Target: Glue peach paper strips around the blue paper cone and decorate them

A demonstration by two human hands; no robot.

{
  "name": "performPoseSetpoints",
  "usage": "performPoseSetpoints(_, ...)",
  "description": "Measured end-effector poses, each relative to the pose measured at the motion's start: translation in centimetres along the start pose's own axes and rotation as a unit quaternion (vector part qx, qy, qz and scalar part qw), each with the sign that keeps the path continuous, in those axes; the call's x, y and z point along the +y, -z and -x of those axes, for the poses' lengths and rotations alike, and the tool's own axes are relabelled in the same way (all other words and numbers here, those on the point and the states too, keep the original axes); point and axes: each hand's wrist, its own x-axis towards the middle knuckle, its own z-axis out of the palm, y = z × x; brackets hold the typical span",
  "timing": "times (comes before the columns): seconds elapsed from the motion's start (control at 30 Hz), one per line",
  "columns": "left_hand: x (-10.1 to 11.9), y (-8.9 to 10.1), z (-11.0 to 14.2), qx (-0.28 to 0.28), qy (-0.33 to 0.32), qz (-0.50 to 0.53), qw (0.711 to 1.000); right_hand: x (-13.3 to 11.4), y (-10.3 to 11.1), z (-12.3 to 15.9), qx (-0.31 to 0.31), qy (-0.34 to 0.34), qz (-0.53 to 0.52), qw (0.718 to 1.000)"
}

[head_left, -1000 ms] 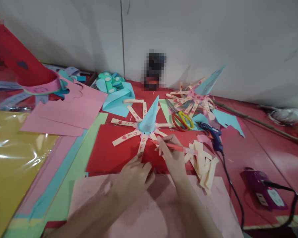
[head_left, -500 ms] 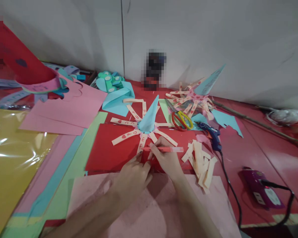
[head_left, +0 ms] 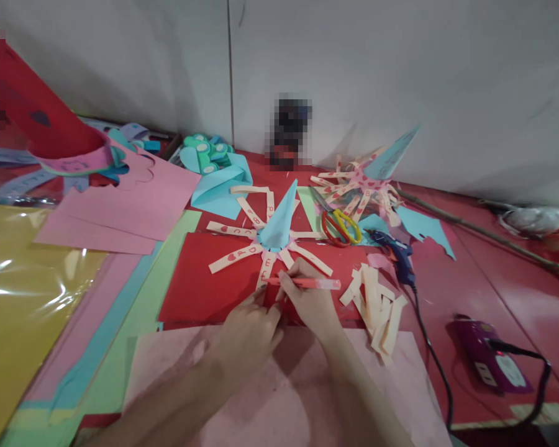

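Observation:
A light blue paper cone (head_left: 277,226) stands on a ring of cream paper strips with red letters and hearts, lying on a red sheet (head_left: 190,279). Closed round a red marker pen (head_left: 314,283), my right hand (head_left: 310,298) has its tip on the strip (head_left: 264,270) that points toward me. My left hand (head_left: 249,329) is curled at the near end of that same strip, its fingertips gripping it. Part of the strip's end is hidden under those fingers.
To the right lie loose cream strips (head_left: 377,304), red and yellow scissors (head_left: 342,226), a blue glue gun (head_left: 398,254) and a purple power socket (head_left: 491,354). A second cone figure (head_left: 386,161) stands behind. Pink sheets (head_left: 121,205) and plastic-wrapped yellow paper (head_left: 32,298) are left.
The marker pen in my right hand has shifted slightly left and down along the strip. My left hand stays nearly still at the strip's end.

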Motion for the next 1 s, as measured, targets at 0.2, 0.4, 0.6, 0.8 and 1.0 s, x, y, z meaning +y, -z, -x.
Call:
performPoseSetpoints(0.2,0.0,0.1,-0.1,0.002,-0.007,-0.008,1.000,0.1,-0.2,0.0,0.004,-0.003,0.000,1.000)
performPoseSetpoints(0.4,-0.1,-0.1,0.0,0.045,-0.025,-0.007,0.999,0.2,0.4,-0.2,0.083,0.018,-0.073,0.994)
performPoseSetpoints(0.6,-0.1,-0.4,0.2,0.168,-0.035,0.022,0.985,0.1,1.7,-0.8,0.255,0.043,-0.080,0.963)
performPoseSetpoints(0.8,-0.2,-0.2,0.2,0.214,-0.067,0.033,0.974,0.9,2.0,-0.9,0.208,0.114,0.127,0.963)
performPoseSetpoints(1.0,-0.6,-0.4,0.1,0.174,-0.053,0.042,0.982,2.7,1.9,-1.4,0.189,0.129,0.263,0.937)
